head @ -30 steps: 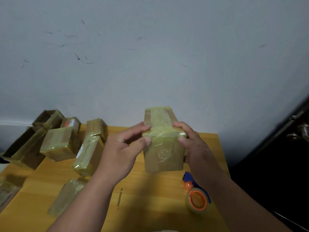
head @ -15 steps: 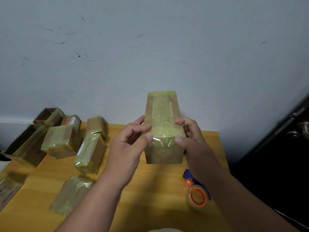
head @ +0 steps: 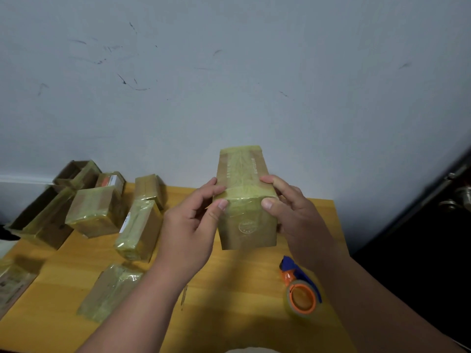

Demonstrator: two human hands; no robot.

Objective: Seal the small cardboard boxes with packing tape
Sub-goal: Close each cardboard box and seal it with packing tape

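I hold a small brown cardboard box (head: 246, 225) up above the wooden table (head: 229, 289), its top and near face wrapped in yellowish clear tape with a round stamp facing me. My left hand (head: 188, 230) grips its left side, thumb pressed on the near taped edge. My right hand (head: 293, 215) grips the right side the same way, thumb on the tape. A tape dispenser (head: 300, 294) with an orange core and blue handle lies on the table below my right forearm.
Several taped boxes (head: 139, 228) crowd the table's left half, one flat pack (head: 109, 291) near my left forearm. Open cardboard boxes (head: 43, 215) sit at the far left. A grey wall stands behind; a dark door with a knob (head: 461, 197) is at the right.
The box tilted back, showing more of its taped top face, then came level with my hands again. My thumbs slid along the near taped edge. The dispenser stayed put.
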